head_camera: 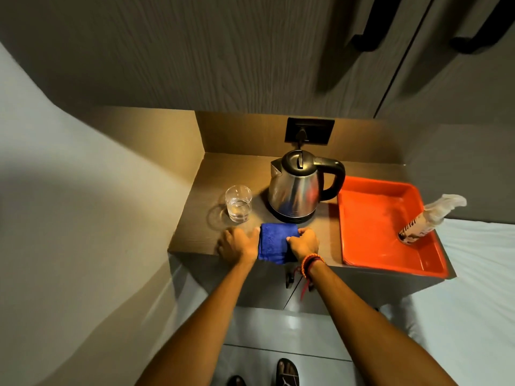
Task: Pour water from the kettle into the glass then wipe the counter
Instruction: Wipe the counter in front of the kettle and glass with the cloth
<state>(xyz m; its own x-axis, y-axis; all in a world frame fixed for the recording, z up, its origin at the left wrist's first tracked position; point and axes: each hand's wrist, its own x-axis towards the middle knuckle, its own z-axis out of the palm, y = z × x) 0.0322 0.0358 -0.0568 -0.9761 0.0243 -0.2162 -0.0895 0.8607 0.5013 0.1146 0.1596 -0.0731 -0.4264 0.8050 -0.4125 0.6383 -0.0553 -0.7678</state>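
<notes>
One kettle, one glass, one folded blue cloth, one orange tray and one spray bottle sit on the brown counter. The kettle stands upright on its base at the back centre, spout pointing left toward the glass, handle pointing right toward the tray. The glass stands upright just left of it, holding a little water. The cloth lies at the front edge, its long axis running front to back. The left hand rests flat, fingers spread, against the cloth's left edge; the right hand curls closed over its right edge. The bottle leans inside the tray.
</notes>
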